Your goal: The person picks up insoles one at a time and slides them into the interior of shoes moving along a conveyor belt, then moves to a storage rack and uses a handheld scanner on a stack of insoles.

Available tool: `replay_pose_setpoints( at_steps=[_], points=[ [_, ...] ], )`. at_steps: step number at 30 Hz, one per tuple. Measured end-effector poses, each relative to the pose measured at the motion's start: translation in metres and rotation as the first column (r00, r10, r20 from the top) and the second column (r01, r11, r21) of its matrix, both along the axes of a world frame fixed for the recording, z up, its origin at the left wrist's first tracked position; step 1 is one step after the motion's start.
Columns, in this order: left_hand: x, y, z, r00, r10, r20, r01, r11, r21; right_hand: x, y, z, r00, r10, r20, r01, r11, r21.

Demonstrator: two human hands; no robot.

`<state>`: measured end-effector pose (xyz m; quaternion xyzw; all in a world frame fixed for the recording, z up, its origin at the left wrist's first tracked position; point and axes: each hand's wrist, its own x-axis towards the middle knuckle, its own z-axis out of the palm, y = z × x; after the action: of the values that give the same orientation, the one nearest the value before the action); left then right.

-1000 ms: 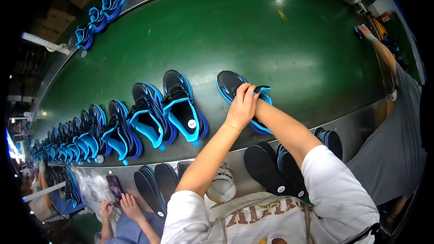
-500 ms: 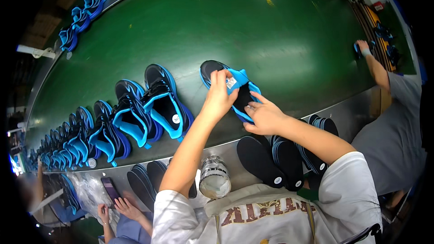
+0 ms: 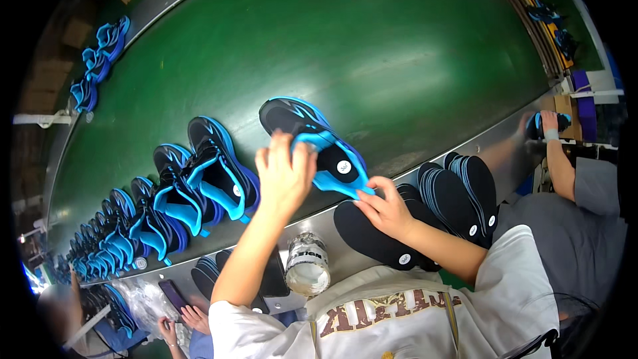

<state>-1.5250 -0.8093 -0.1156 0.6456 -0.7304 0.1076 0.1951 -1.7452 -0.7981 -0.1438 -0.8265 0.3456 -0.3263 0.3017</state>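
Note:
A black and blue sneaker (image 3: 299,117) rests on the green belt in front of me, its toe pointing away to the left. Inside it lies a black insole (image 3: 334,158) with a round white sticker at the heel. My left hand (image 3: 284,171) is closed on the near side of the shoe's opening, by the tongue; its fingertips are partly hidden. My right hand (image 3: 387,210) pinches the blue heel collar between thumb and fingers.
Black insoles (image 3: 446,193) lie stacked on the metal ledge right of me, near a tub (image 3: 308,269) with a pale inside. A row of sneakers (image 3: 222,173) runs left along the green belt (image 3: 399,60). Co-workers sit on both sides; the right one's hand (image 3: 549,121) touches a shoe.
My right hand has come out of the shoe's opening to its heel collar. The insole's sticker now shows. My left hand has shifted along the opening, and the whole view has turned somewhat.

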Motion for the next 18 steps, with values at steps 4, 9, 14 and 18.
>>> replay_pose_setpoints(
  at_steps=[4, 9, 14, 18],
  points=[
    [0.019, -0.032, -0.008, 0.969, 0.068, 0.237, -0.084, 0.995, 0.059, 0.032, -0.021, 0.009, 0.997, -0.025, 0.067, 0.024, 1.000, 0.008],
    [0.015, -0.044, -0.006, 0.829, -0.153, 0.539, 0.046, 0.977, 0.206, 0.037, -0.022, 0.011, 0.999, -0.044, 0.012, 0.043, 0.997, 0.065],
    [0.034, -0.055, 0.016, 0.772, -0.200, 0.603, 0.006, 0.951, 0.308, 0.026, -0.013, 0.072, 1.000, 0.012, 0.009, -0.012, 0.999, 0.037],
    [0.065, -0.057, 0.035, 0.760, -0.208, 0.615, -0.041, 0.930, 0.365, -0.008, -0.015, 0.157, 0.939, 0.181, 0.292, -0.182, 0.983, -0.024]
  ],
)
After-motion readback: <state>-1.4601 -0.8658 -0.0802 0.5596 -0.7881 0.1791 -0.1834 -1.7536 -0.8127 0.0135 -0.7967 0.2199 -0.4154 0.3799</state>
